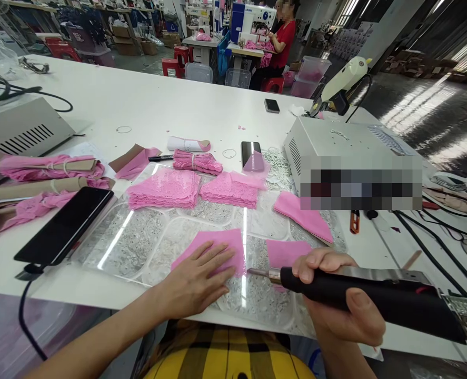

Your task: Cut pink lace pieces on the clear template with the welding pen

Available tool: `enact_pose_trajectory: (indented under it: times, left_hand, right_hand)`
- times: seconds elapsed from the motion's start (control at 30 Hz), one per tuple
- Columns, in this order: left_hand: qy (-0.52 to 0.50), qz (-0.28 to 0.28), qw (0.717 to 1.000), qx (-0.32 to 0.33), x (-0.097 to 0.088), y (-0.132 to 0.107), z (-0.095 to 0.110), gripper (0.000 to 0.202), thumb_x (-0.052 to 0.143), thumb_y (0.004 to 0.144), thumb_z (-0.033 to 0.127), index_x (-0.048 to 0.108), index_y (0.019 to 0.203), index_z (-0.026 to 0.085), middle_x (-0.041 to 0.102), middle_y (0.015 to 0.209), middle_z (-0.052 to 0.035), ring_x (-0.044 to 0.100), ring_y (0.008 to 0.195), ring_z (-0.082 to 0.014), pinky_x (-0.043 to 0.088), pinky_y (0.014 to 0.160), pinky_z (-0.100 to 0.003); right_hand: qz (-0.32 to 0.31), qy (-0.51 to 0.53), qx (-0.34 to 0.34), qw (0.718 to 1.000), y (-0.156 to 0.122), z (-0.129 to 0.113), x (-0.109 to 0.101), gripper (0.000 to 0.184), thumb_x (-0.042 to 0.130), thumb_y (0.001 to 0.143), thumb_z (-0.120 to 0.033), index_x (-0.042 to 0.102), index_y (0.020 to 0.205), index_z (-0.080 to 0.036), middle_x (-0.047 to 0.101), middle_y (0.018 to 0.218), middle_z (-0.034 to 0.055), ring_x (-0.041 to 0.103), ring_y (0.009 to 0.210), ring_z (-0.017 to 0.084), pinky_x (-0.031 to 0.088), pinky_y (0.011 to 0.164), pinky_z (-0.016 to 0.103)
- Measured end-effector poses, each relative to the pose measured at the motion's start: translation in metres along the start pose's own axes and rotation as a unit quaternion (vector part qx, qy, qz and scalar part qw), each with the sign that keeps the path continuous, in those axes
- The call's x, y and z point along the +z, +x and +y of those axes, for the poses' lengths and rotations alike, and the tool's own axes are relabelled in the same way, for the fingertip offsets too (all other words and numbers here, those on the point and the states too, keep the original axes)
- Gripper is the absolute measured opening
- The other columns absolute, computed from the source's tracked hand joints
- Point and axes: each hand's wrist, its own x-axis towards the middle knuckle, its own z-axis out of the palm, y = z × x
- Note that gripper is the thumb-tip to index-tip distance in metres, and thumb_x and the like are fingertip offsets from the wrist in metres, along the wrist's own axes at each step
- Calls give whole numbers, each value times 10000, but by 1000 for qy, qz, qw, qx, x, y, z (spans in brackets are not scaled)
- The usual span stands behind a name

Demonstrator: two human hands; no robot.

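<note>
My left hand (201,276) lies flat, fingers spread, on a pink fabric piece (221,242) on the clear plastic sheet (138,242). My right hand (344,295) is wrapped round a thick black hand tool (328,287) with a slim metal tip, which looks like an ultrasonic cutter. The tip points left, close to the right edge of that fabric piece; whether it touches is hard to tell. Beneath the tool, partly hidden by it and my right hand, lies another pink piece (286,252). Behind are two stacks of pink lace pieces (164,188) (230,189).
A folded pink piece (304,216) lies before a grey metal box (347,137). An orange-handled cutter (354,221) and black cables (434,252) are at right. A large black phone (65,223) and pink bundles (51,167) lie left. Far back, a person in red sits at a sewing machine (252,23).
</note>
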Motion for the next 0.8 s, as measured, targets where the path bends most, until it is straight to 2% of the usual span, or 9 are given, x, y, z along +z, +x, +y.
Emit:
enact_pose_trajectory:
  times: [0.23,0.47,0.63,0.8]
  left_hand:
    - [3,9,1000,2,-1,1,1,279,470,982,267,611,1191,148,570,1335,-150,433,1346,-279,409,1088,-482]
    - [7,4,1000,-1,1,0,1,283,487,974,277,598,1207,161,568,1340,-140,435,1345,-274,407,1091,-473]
    - [11,2,1000,5,2,0,1,301,501,968,274,582,1234,158,551,1359,-147,434,1344,-282,389,1098,-481]
    - [24,-25,999,19,3,1,-1,380,509,972,346,524,1320,195,496,1415,-152,394,1370,-308,359,1102,-524]
  right_hand:
    - [-2,48,6,999,-1,0,1,232,443,837,-407,567,883,-216,478,788,31,500,563,136,482,506,324]
    - [-13,6,2,1000,-2,0,3,243,384,857,-421,536,888,-234,461,785,20,488,552,133,475,512,324]
    - [-5,52,16,999,-1,1,2,240,479,828,-428,578,880,-215,493,780,27,508,560,133,491,512,325]
    - [-1,103,32,994,0,0,1,241,531,795,-403,620,868,-191,532,780,30,533,572,132,498,514,325]
